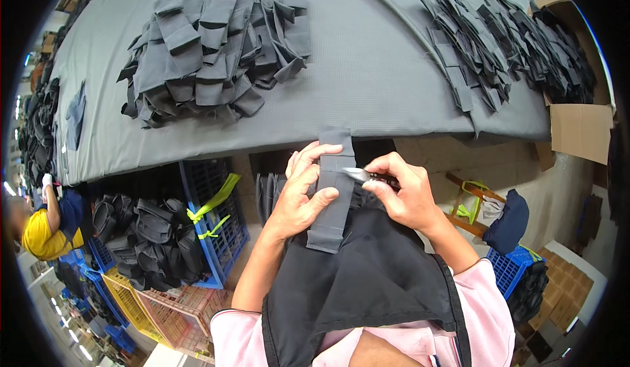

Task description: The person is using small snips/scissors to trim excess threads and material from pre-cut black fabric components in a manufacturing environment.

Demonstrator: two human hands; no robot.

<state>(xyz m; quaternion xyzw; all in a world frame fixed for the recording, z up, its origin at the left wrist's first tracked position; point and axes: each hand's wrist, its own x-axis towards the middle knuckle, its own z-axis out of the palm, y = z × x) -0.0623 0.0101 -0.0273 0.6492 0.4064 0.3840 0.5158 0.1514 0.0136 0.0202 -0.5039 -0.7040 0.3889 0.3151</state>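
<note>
A dark grey fabric strip point(332, 217) hangs upright in front of my chest, its top end at the table's near edge. My left hand point(295, 196) grips it from the left, with fingers and thumb lying over its face. In my right hand point(408, 193) are small thread snips point(356, 174) with a silver blade and dark handle. The blade's tip touches or nearly touches the strip's right side; I cannot tell which. Under both hands lies the black apron point(374, 255) that I wear.
Stacked grey fabric pieces point(197, 59) cover part of the grey table point(367, 85); another stack point(472, 45) lies at right beside a cardboard box point(581, 131). Below left stand a blue crate point(220, 236) and black sewn pieces point(154, 232). A person in yellow point(44, 234) is at far left.
</note>
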